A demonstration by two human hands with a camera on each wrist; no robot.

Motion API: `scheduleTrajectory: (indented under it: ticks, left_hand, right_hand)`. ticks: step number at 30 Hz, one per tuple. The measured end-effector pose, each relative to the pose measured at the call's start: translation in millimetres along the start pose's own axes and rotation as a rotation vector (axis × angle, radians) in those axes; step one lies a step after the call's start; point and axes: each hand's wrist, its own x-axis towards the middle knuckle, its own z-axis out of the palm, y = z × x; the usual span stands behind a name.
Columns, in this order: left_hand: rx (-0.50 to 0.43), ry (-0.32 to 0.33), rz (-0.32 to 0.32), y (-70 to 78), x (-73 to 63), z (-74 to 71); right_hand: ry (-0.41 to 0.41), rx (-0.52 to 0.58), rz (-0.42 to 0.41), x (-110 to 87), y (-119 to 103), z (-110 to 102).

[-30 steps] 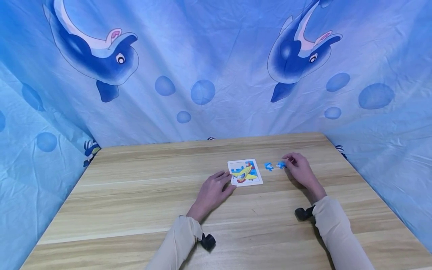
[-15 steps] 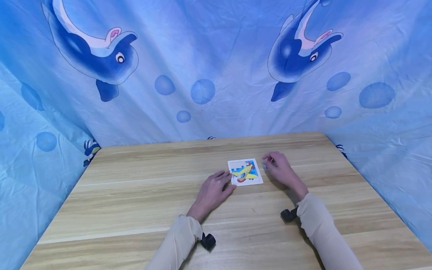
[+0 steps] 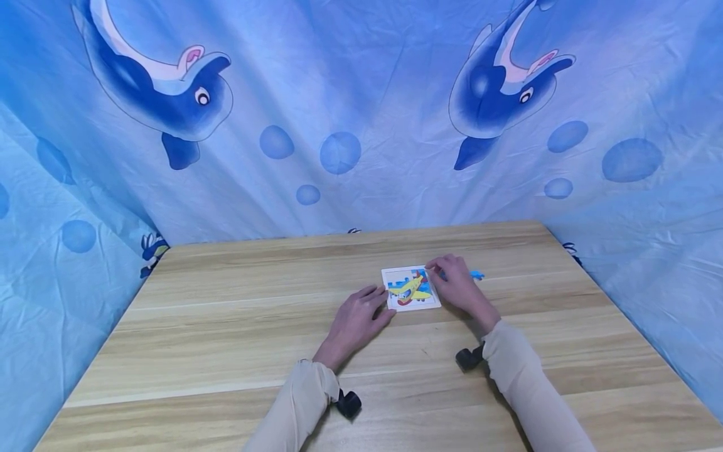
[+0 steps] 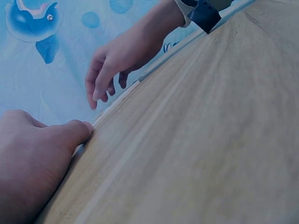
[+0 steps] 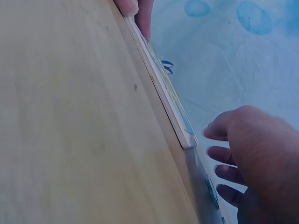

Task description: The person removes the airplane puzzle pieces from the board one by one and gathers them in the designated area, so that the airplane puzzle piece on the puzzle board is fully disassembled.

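A small jigsaw puzzle [image 3: 410, 290] in a white frame lies flat on the table, showing a yellow airplane on blue. A pale gap shows at its upper left. My left hand [image 3: 354, 320] rests at its left side, with the fingertips at the left edge and the thumb [image 4: 79, 130] by the near corner. Over the puzzle's upper right corner hovers my right hand [image 3: 454, 284], its fingers [image 5: 229, 155] loosely bent and nothing visible between them. One blue puzzle piece [image 3: 477, 275] lies just right of that hand; another blue patch shows partly hidden beneath it.
The wooden table [image 3: 226, 351] reaches back to a blue curtain [image 3: 384, 188] printed with dolphins and bubbles. A small black camera is strapped to each wrist, below the beige sleeves [image 3: 525, 383].
My right hand has moved left from beside the loose blue pieces to the puzzle's upper right corner, passing over the pieces. The left hand and the puzzle have stayed in place.
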Motion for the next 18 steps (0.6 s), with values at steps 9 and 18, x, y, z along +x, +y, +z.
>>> scheduleTrajectory:
  ticks: [9,18]
  left_hand:
    - [-0.012,0.013,0.005,-0.6,0.6,1.0]
    - [0.004,0.002,0.004,-1.4,1.1,1.6]
  right_hand:
    - [-0.016,-0.104,0.02,3.5,-4.2,7.4]
    - [0.017,-0.145,0.021,4.7,-7.9,11.6]
